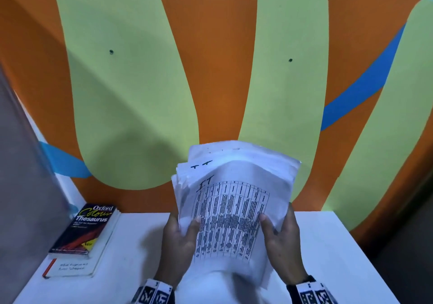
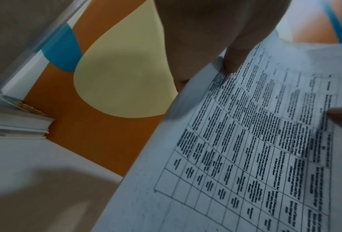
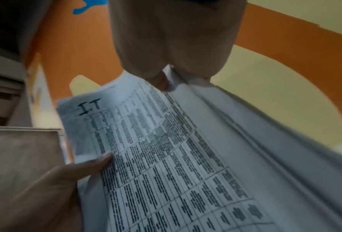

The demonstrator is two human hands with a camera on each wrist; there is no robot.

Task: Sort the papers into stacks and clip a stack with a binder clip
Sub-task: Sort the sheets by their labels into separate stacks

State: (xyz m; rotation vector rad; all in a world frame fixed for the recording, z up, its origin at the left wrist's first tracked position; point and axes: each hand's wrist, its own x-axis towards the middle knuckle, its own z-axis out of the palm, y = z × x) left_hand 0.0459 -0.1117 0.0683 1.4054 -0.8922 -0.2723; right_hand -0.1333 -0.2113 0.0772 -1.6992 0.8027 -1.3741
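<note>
- I see the left hand [image 1: 181, 238] and right hand [image 1: 280, 235] each grasping a side edge of the papers [image 1: 230, 212], thumbs on top; both grips closed on the sheaf.
- Papers: thin white sheets, fanned and bowed, held above the smooth white table [image 1: 131, 252]; top sheet carries a printed grid, handwritten "IT".
- Glossy thesaurus [image 1: 90, 228] lies flat at far left.

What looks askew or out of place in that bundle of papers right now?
The papers are unevenly fanned: sheet edges stagger at the upper left and the top sheet bows. Left hand and right hand both grip them. No binder clip is visible.
</note>
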